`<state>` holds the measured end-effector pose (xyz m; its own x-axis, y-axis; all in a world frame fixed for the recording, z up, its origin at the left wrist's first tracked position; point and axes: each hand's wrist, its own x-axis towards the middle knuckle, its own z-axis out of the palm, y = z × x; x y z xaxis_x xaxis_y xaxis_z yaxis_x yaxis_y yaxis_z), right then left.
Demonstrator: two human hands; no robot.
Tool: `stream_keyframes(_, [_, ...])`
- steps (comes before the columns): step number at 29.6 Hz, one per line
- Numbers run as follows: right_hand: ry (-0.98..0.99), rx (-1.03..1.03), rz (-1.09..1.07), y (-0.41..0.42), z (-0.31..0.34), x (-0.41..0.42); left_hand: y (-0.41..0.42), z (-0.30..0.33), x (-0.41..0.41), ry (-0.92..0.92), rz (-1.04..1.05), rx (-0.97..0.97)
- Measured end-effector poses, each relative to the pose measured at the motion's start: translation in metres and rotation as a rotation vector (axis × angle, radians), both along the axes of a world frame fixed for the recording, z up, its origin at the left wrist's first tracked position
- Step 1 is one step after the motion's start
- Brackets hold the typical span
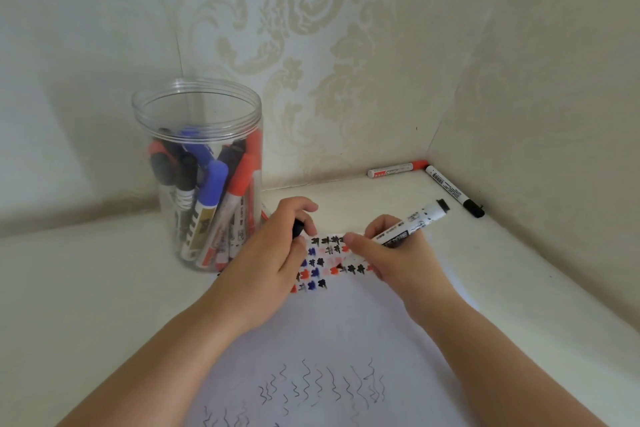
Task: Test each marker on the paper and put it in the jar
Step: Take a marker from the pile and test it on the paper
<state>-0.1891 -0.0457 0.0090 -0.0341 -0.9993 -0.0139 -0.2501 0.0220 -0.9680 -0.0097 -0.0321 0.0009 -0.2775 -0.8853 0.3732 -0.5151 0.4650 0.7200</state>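
Note:
My right hand [391, 253] grips a white marker with a black end [420, 220], tip down on the white paper [346, 329] among rows of black, red and blue marks. My left hand [277, 253] rests on the paper and pinches a black cap [298, 228]. The clear plastic jar [197, 107] stands open at the left with several red, blue and black markers inside. Squiggly pen lines cover the paper's near part.
A red-capped marker [396, 170] lies along the back wall, and a black-capped marker [453, 191] lies along the right wall in the corner. Patterned wallpaper closes off the white table [86, 288] at the back and right.

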Motion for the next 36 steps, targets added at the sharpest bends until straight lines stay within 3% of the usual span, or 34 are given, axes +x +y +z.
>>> stream_keyframes(4, [0.028,-0.058,0.1,0.002,-0.007,0.013,-0.006,-0.007,-0.002,-0.051,0.054,-0.049])
stream_keyframes(11, [0.099,-0.116,-0.004,0.001,-0.016,0.014,-0.005,-0.005,-0.002,-0.042,0.162,-0.081])
stream_keyframes(36, [0.111,-0.132,0.072,0.002,-0.018,0.014,-0.004,-0.004,-0.002,-0.092,0.098,-0.11])
